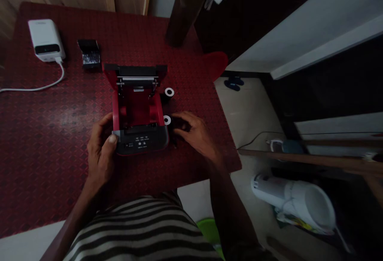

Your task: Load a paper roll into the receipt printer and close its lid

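A small red and black printer sits open on the red patterned table, its lid tilted back and its bay empty. My left hand grips the printer's front left corner, thumb on the grey edge. My right hand rests on the table just right of the printer, fingers curled around a black roll with a white core. A second black roll with a white core stands a little farther back, beside the printer's right side.
At the back left lie a white device with a white cable and a small black device. A dark post rises at the table's far edge. A white appliance lies on the floor to the right.
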Demonstrator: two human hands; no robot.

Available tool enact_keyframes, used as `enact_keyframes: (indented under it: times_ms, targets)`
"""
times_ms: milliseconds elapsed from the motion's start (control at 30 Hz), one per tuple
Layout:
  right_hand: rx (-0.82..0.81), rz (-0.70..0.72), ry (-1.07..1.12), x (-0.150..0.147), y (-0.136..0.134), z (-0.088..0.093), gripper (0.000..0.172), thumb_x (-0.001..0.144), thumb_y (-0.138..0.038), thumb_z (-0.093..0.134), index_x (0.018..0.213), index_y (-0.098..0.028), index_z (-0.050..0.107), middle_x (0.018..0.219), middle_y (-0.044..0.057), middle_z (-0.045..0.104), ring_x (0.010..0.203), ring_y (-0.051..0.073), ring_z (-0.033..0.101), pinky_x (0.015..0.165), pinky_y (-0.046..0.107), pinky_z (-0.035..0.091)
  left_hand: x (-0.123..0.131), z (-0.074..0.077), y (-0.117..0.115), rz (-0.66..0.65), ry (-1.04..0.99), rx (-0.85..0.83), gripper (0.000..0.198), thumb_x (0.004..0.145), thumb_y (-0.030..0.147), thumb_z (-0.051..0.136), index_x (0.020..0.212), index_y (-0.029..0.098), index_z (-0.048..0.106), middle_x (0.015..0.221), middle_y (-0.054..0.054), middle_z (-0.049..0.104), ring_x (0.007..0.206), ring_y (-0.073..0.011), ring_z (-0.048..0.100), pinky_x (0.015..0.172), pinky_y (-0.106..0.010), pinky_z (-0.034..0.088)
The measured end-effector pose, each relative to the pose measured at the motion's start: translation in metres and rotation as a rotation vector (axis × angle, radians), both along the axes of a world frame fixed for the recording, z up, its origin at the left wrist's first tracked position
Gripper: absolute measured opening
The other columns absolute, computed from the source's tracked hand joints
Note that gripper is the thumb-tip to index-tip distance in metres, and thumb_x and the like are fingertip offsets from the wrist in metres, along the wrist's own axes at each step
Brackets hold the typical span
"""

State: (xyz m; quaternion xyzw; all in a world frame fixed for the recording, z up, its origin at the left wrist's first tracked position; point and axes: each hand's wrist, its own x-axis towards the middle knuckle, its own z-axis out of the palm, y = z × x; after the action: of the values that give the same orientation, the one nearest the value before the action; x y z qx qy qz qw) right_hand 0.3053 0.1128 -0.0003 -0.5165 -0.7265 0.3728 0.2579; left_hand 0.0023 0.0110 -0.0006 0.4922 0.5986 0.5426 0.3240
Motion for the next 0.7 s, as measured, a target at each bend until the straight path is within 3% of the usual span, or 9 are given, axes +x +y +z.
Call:
enact_keyframes:
  times_ms: [67,300,467,567,700]
  targets:
    - [0.012,-0.008,0.058,-0.007,-0.005,-0.006,0.045,0.09,-0.01,0.081,0.13,-0.03,0.089,0.13,0.005,0.09,0.108,0.026,0.081,0.097,0.045,0.067,0.0,0.0,0.001,0.001,0.005,0.007,0.061,0.117,0.07,0.067,0.158,0.026,0.077,0.151,-0.012,0.085,0.137,-0.0369,0.081,0.114,-0.052,0.068]
    - [0.042,-0.135,0.221,-0.036,-0.009,-0.02,0.026,0.093,-0.021,0.082,0.117,-0.03,0.086,0.121,0.005,0.089,0.109,0.026,0.081,0.096,0.042,0.065,0.0,0.002,0.002,-0.011,0.024,0.008,0.061,0.117,0.072,0.065,0.157,0.028,0.077,0.151,-0.011,0.084,0.139,-0.0374,0.081,0.116,-0.053,0.068]
    - [0.023,-0.214,0.247,-0.038,-0.012,-0.021,0.024,0.094,-0.031,0.078,0.118,-0.03,0.079,0.12,0.004,0.088,0.112,0.027,0.082,0.102,0.044,0.066,0.001,0.004,0.002,-0.027,0.024,0.015,0.056,0.12,0.067,0.064,0.157,0.028,0.077,0.153,-0.011,0.083,0.14,-0.0377,0.079,0.119,-0.054,0.067]
    - [0.031,-0.249,0.27,-0.026,-0.015,-0.001,0.027,0.095,-0.037,0.081,0.121,-0.031,0.075,0.117,0.003,0.087,0.11,0.028,0.083,0.101,0.046,0.067,0.0,0.002,0.002,-0.027,0.02,0.013,0.057,0.119,0.068,0.065,0.157,0.027,0.077,0.153,-0.012,0.082,0.141,-0.038,0.078,0.121,-0.055,0.066]
    - [0.135,-0.119,0.243,-0.019,-0.018,0.054,0.028,0.1,-0.036,0.086,0.127,-0.035,0.077,0.12,0.001,0.086,0.111,0.029,0.082,0.1,0.048,0.067,0.0,0.0,0.0,-0.018,0.011,-0.027,0.06,0.118,0.07,0.065,0.16,0.028,0.076,0.157,-0.012,0.081,0.142,-0.0383,0.078,0.121,-0.056,0.065]
